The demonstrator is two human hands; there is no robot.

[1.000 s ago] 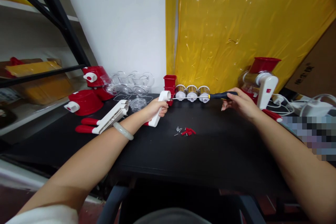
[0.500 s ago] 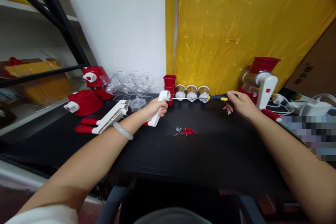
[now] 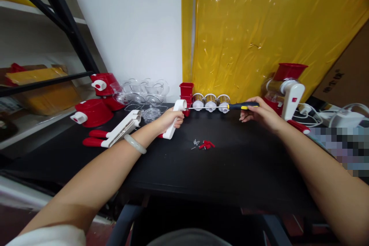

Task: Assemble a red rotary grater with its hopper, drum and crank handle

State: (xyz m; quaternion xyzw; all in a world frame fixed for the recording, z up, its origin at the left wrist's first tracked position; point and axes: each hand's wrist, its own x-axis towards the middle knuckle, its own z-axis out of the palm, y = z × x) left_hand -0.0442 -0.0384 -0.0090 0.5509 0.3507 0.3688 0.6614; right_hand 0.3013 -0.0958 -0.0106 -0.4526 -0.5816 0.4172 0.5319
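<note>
My left hand is closed around a white crank handle, whose red grip shows partly below the fingers. With my right hand I hold a long screwdriver by its black-and-yellow handle, thumb and fingers around it. Its thin shaft runs level to the left, and the tip reaches the round end of the crank handle; the exact contact is too small to make out. Below on the table lie several small screws beside a little heap of red plastic pieces.
Two more white crank handles with red grips lie left. Red grater bases, clear plastic parts, red pushers and metal grater drums line the back of the black table. An assembled grater stands right.
My right hand's fingers have shifted around the screwdriver handle, which has turned a little and moved slightly left. The left hand and crank handle are nearly still.
</note>
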